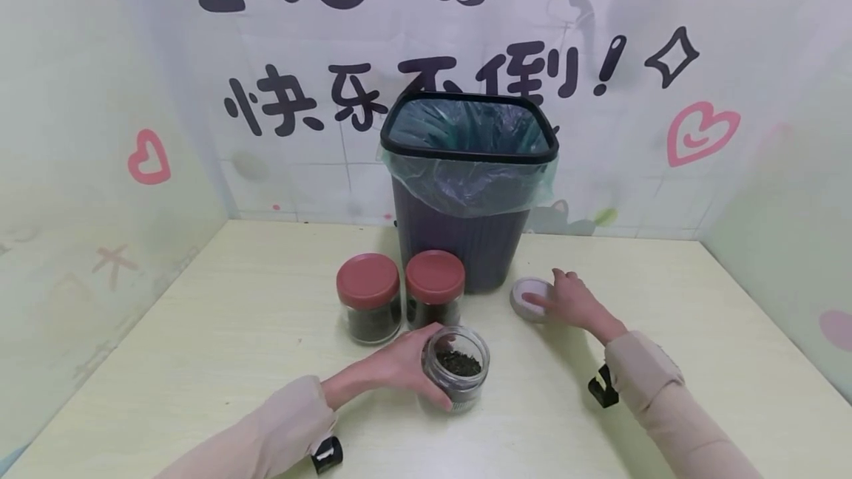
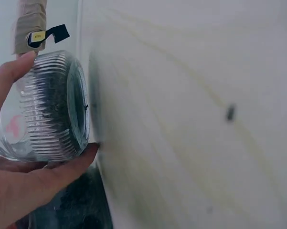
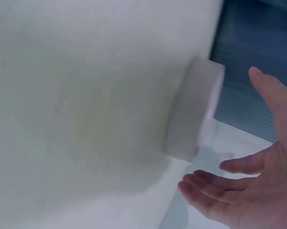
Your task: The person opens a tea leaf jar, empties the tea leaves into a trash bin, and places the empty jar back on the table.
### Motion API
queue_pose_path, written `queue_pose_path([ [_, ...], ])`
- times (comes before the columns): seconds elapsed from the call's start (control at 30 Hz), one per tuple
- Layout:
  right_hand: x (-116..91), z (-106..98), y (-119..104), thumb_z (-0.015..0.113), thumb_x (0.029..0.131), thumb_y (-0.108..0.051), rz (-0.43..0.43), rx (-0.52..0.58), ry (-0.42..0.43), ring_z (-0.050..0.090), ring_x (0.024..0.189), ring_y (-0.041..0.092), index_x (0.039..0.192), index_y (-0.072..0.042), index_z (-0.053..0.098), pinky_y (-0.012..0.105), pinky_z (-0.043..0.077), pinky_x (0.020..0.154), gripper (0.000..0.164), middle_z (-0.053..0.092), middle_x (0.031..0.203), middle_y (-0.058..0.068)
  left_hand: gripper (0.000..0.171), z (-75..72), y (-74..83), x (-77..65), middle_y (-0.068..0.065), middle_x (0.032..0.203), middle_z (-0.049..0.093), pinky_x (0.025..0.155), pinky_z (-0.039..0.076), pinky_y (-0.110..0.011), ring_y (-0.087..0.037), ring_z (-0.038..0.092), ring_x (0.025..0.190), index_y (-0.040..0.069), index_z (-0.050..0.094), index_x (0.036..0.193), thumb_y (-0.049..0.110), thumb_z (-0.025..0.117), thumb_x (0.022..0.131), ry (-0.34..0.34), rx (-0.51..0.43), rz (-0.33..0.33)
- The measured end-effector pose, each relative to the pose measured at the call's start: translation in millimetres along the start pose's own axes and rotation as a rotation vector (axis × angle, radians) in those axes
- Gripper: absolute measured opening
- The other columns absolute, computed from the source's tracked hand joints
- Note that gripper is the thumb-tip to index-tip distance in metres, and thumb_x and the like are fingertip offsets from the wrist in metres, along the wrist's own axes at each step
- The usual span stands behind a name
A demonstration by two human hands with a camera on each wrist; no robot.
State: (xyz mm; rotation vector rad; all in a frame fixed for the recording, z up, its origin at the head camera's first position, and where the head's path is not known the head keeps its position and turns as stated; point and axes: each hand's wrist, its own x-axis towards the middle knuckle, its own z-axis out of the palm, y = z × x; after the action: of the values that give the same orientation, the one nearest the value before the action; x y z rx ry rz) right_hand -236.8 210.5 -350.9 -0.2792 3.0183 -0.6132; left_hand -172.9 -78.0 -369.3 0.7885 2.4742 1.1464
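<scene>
My left hand point(image 1: 399, 361) grips a clear glass jar point(image 1: 468, 395) round its side, fingers at the back and thumb at the front. The jar stands lidless on the table, with dark dried leaves point(image 1: 459, 365) in it. Ribbed glass shows on the jar point(image 2: 45, 107) in the left wrist view. Over a grey round lid point(image 1: 518, 304), hollow side up on the table, is my right hand point(image 1: 577, 307). In the right wrist view its fingers point(image 3: 215, 191) are spread and relaxed, with a small gap to the lid point(image 3: 193, 109).
Two glass jars with red lids point(image 1: 368, 281) point(image 1: 435, 276) and dark contents stand left of the bin. The dark bin point(image 1: 459, 242), lined with a thin greenish bag point(image 1: 472, 187), stands at the back. Printed wall sheets point(image 1: 299, 183) surround the pale table point(image 1: 266, 294).
</scene>
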Motion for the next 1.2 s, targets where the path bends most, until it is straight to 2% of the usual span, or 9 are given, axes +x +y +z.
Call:
queue_pose_path([
  [0.1,-3.3,-12.1,-2.1,0.057,0.091,-0.037,-0.002,0.052,0.013,0.048,0.109,0.053,0.127,0.026,0.032,0.055,0.042,0.093,0.077,0.045,0.117,0.046,0.089,-8.6,5.0,-8.8,-0.009,0.124,0.056,0.099,0.041,-0.042,-0.025,0.051,0.118,0.002,0.045,0.131,0.025,0.088,0.057,-0.003,-0.016,-0.055],
  [0.2,-4.2,-26.6,-6.1,0.05,0.095,-0.039,-0.008,0.092,0.049,0.048,0.113,0.052,0.129,0.024,0.032,0.056,0.042,0.094,0.074,0.045,0.121,0.044,0.091,-21.0,12.2,-16.4,-0.011,0.127,0.053,0.1,0.04,-0.046,-0.027,0.048,0.12,0.001,0.042,0.133,0.026,0.088,0.058,0.003,-0.031,-0.059],
  [0.43,-5.8,-72.9,-21.2,0.026,0.102,-0.038,-0.041,0.216,0.17,0.048,0.114,0.049,0.131,0.016,0.037,0.057,0.039,0.096,0.063,0.049,0.123,0.038,0.08,-65.9,35.0,-28.3,-0.007,0.121,0.06,0.1,0.041,-0.044,-0.024,0.053,0.115,0.007,0.049,0.129,0.019,0.087,0.059,0.06,-0.121,0.101],
  [0.5,-5.3,-86.5,-26.9,0.02,0.102,-0.039,-0.036,0.238,0.192,0.049,0.113,0.048,0.132,0.015,0.037,0.056,0.04,0.096,0.064,0.049,0.122,0.037,0.08,-81.7,42.1,-30.9,-0.009,0.122,0.06,0.099,0.043,-0.045,-0.025,0.054,0.114,0.006,0.048,0.13,0.017,0.086,0.06,0.099,-0.152,0.103],
  [0.73,2.7,-123.3,-42.6,0.017,0.101,-0.045,-0.008,0.315,0.204,0.055,0.106,0.042,0.129,0.014,0.04,0.05,0.045,0.092,0.069,0.053,0.118,0.033,0.08,-136.9,64.5,-31.7,-0.012,0.128,0.053,0.098,0.042,-0.051,-0.029,0.048,0.119,0.01,0.041,0.135,0.018,0.083,0.067,0.286,-0.16,-0.071],
  [0.9,15.9,-137.4,-51.9,0.017,0.099,-0.051,0.021,0.351,0.172,0.056,0.108,0.039,0.132,0.014,0.038,0.045,0.049,0.091,0.076,0.052,0.12,0.032,0.082,-172.2,76.1,-27.8,-0.015,0.132,0.05,0.104,0.035,-0.051,-0.03,0.045,0.122,0.008,0.036,0.14,0.021,0.08,0.072,0.413,-0.116,-0.121],
  [1.07,26.7,-149.4,-67.2,0.02,0.096,-0.057,0.035,0.34,0.198,0.064,0.076,0.017,0.125,0.013,0.045,0.038,0.054,0.082,0.079,0.057,0.111,0.03,0.088,-201.0,87.9,-17.3,-0.019,0.135,0.047,0.103,0.036,-0.05,-0.031,0.044,0.122,0.004,0.031,0.142,0.024,0.08,0.072,0.552,-0.009,-0.166],
  [1.13,29.8,-154.3,-74.5,0.021,0.095,-0.058,0.033,0.336,0.2,0.06,0.07,0.009,0.122,0.012,0.047,0.037,0.054,0.08,0.079,0.057,0.107,0.027,0.091,-210.8,92.7,-11.6,-0.019,0.136,0.045,0.102,0.037,-0.05,-0.031,0.042,0.122,0.002,0.03,0.142,0.027,0.081,0.071,0.597,0.053,-0.183],
  [1.2,32.2,-159.0,-82.0,0.021,0.095,-0.058,0.03,0.308,0.196,0.06,0.071,0.012,0.117,0.011,0.049,0.037,0.053,0.08,0.077,0.056,0.105,0.025,0.093,-219.4,97.5,-5.3,-0.019,0.136,0.044,0.102,0.037,-0.049,-0.031,0.042,0.122,0.001,0.029,0.142,0.029,0.081,0.07,0.636,0.113,-0.2],
])
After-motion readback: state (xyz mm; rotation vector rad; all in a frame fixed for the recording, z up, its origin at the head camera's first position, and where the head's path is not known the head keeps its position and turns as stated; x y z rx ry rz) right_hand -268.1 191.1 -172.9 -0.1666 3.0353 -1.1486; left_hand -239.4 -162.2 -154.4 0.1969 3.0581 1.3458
